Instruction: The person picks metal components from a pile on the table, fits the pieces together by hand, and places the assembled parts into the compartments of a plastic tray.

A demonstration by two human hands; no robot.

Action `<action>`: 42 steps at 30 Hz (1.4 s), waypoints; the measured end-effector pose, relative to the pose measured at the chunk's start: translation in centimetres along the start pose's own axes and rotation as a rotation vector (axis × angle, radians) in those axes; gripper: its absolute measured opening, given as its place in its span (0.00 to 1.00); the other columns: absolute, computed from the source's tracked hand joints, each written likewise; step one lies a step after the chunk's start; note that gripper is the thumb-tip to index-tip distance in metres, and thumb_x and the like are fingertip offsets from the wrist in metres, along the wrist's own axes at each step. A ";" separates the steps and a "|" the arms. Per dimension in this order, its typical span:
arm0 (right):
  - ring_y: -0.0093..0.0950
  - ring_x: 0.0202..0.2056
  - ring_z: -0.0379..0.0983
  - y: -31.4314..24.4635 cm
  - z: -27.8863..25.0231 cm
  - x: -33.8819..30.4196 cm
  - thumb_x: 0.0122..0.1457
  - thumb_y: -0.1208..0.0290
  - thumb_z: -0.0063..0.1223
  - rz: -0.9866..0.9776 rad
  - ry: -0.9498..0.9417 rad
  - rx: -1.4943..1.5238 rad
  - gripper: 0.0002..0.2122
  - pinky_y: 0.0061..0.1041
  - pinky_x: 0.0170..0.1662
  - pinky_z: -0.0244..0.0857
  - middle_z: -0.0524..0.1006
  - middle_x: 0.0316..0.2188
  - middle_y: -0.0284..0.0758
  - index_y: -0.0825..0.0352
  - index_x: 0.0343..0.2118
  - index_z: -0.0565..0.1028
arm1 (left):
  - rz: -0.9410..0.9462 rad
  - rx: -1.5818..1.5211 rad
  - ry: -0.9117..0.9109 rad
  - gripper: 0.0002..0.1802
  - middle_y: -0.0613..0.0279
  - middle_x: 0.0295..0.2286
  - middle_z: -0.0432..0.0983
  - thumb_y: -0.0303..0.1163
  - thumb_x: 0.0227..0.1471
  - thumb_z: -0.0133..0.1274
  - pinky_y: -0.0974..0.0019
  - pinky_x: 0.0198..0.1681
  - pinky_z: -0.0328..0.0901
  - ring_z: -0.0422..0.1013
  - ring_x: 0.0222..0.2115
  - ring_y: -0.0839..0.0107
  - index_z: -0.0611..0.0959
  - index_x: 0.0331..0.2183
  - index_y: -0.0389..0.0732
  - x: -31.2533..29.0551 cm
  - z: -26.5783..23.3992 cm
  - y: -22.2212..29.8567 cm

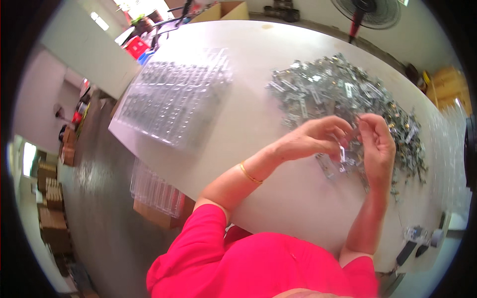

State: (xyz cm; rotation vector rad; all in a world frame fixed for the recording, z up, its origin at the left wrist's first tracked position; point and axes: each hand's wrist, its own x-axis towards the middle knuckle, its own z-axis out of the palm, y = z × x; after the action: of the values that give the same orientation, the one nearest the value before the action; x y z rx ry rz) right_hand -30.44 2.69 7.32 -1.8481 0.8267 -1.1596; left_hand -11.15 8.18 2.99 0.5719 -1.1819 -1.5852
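Note:
Both my hands meet over the near edge of a heap of small silver metal parts (pixel 318 84), some with brass-coloured bits. My left hand (pixel 318 139) reaches in with curled fingers, and a small shiny metal part (pixel 343 153) shows at its fingertips. Close beside it, my right hand (pixel 378 146) is closed in a pinch; what sits between its thumb and finger is too small and blurred to name. A few loose parts (pixel 325 166) lie on the white table (pixel 278 193) under my hands.
Clear plastic compartment trays (pixel 174 99) are stacked at the table's left, with more trays (pixel 156 191) over a cardboard box below. Clear plastic sheets or trays (pixel 449 164) stand at the right edge. A tape dispenser (pixel 417 238) lies near right; a fan (pixel 367 12) stands behind.

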 end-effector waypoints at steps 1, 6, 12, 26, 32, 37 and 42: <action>0.13 0.33 0.69 0.1 0.1 0.0 0.68 0.73 0.52 0.035 -0.018 0.100 0.04 0.17 0.36 0.64 0.76 0.32 0.25 0.66 0.40 0.77 | 0.015 0.014 0.025 0.24 0.61 0.41 0.74 0.19 0.59 0.54 0.65 0.45 0.73 0.77 0.39 0.71 0.73 0.56 0.39 -0.2 0.0 0.2; 0.13 0.31 0.68 0.1 0.2 0.0 0.69 0.73 0.52 0.053 -0.052 0.067 0.04 0.16 0.36 0.64 0.76 0.30 0.26 0.66 0.41 0.76 | -0.019 -0.074 -0.038 0.24 0.64 0.39 0.73 0.23 0.59 0.55 0.66 0.44 0.73 0.78 0.39 0.70 0.72 0.57 0.40 -0.6 0.1 0.4; 0.15 0.31 0.69 0.4 0.5 0.1 0.69 0.72 0.51 0.004 0.078 -0.112 0.05 0.17 0.35 0.67 0.76 0.30 0.26 0.67 0.40 0.76 | 0.118 0.335 0.154 0.21 0.65 0.36 0.75 0.30 0.57 0.61 0.69 0.43 0.70 0.73 0.35 0.78 0.74 0.51 0.38 0.1 0.5 -0.6; 0.20 0.38 0.73 -0.2 1.3 -0.9 0.70 0.75 0.48 -0.288 0.209 -0.068 0.06 0.19 0.37 0.69 0.74 0.50 0.36 0.66 0.46 0.74 | 0.367 0.753 0.554 0.10 0.60 0.32 0.80 0.26 0.57 0.59 0.66 0.41 0.72 0.76 0.35 0.73 0.80 0.40 0.34 -0.3 0.3 0.7; 0.22 0.31 0.73 -1.0 6.0 -3.6 0.65 0.83 0.50 -0.283 -0.135 0.060 0.05 0.20 0.33 0.71 0.75 0.41 0.37 0.70 0.41 0.74 | 0.381 0.727 0.791 0.10 0.66 0.33 0.81 0.28 0.58 0.59 0.73 0.41 0.70 0.73 0.36 0.81 0.83 0.41 0.33 -3.1 -0.8 6.7; 0.21 0.26 0.73 0.9 12.5 -8.9 0.63 0.81 0.54 -0.027 -0.508 0.268 0.03 0.21 0.30 0.67 0.74 0.29 0.33 0.68 0.38 0.75 | 0.407 1.045 1.050 0.10 0.65 0.31 0.83 0.27 0.56 0.61 0.74 0.36 0.71 0.75 0.32 0.82 0.85 0.40 0.34 -9.8 -3.6 11.9; 0.35 0.29 0.77 1.9 14.8 -12.3 0.57 0.79 0.59 -0.353 -0.777 0.124 0.03 0.30 0.31 0.71 0.77 0.30 0.39 0.67 0.34 0.77 | 0.309 1.338 1.294 0.08 0.65 0.29 0.83 0.25 0.56 0.60 0.75 0.36 0.70 0.76 0.31 0.81 0.86 0.39 0.33 -18.0 -7.3 16.8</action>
State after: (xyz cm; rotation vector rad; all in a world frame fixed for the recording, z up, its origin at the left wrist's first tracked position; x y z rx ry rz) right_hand -21.61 16.09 -3.41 -2.1450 -0.0108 -0.5648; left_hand 8.76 21.99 11.64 1.7619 -0.9874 0.2285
